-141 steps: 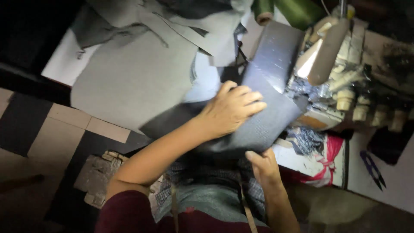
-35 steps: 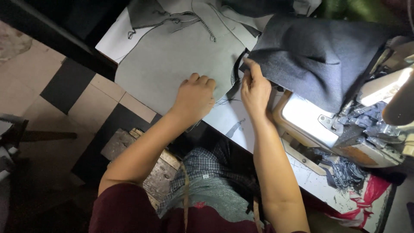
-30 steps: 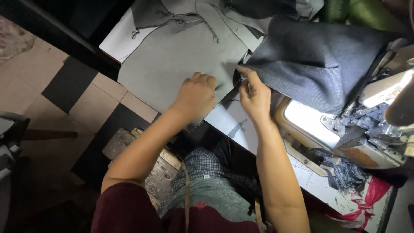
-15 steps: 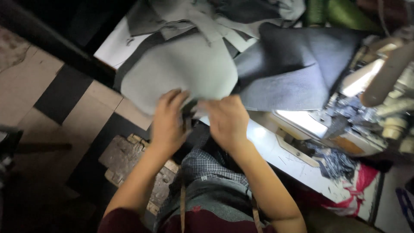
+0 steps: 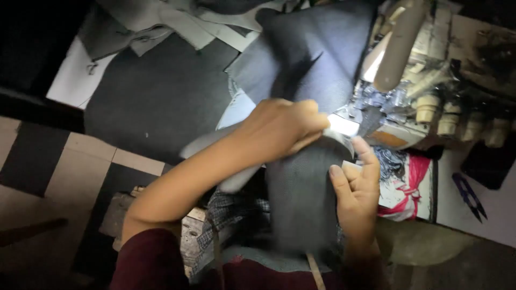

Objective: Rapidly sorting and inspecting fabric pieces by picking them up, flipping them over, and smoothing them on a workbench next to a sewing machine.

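**Hands on the grey cloth at the sewing machine**

Your left hand (image 5: 282,129) lies across the grey cloth (image 5: 301,198), fingers curled over its far edge and pressing it toward the lit plate of the sewing machine (image 5: 414,96). Your right hand (image 5: 355,188) grips the cloth's right edge, thumb up, fingers behind. The cloth hangs from the machine bed down over your lap.

Handling: judge the cloth light, soft and limp. It will fold and slide, so hold it at the edges, near the needle, with both hands.

A larger dark grey panel (image 5: 161,96) lies on the table to the left; blue snips (image 5: 470,196) lie at the far right.

Half a second ago both hands were together at the table's near edge; now they are at the machine, and the view has shifted right.
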